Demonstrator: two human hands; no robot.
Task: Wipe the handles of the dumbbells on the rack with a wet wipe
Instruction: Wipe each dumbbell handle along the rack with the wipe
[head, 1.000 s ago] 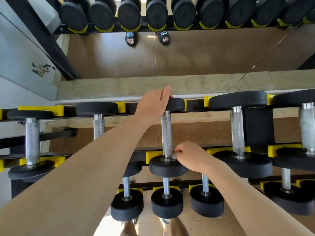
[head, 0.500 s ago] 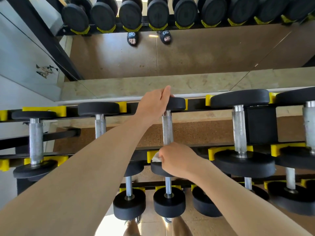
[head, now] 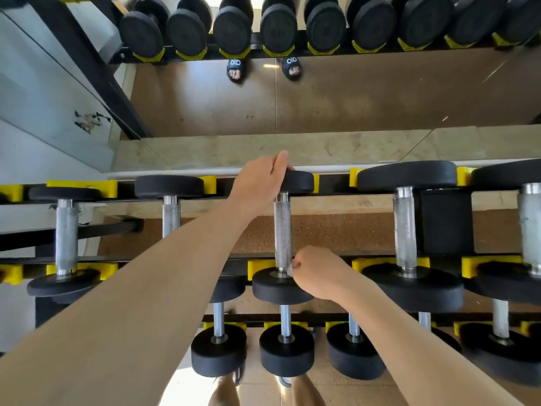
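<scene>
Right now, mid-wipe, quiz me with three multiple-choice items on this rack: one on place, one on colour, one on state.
1. Where is the right hand?
A. near end of the handle
B. far end
C. off the rack

2. What colour are the cradles?
A. red
B. yellow
C. white

3. What is the left hand doing?
A. hanging idle
B. wiping a handle
C. holding the dumbbell's far head

Answers: 1 A, it pinches a wet wipe there; 2 B, yellow blocks under each head; 3 C, fingers curl over it.
</scene>
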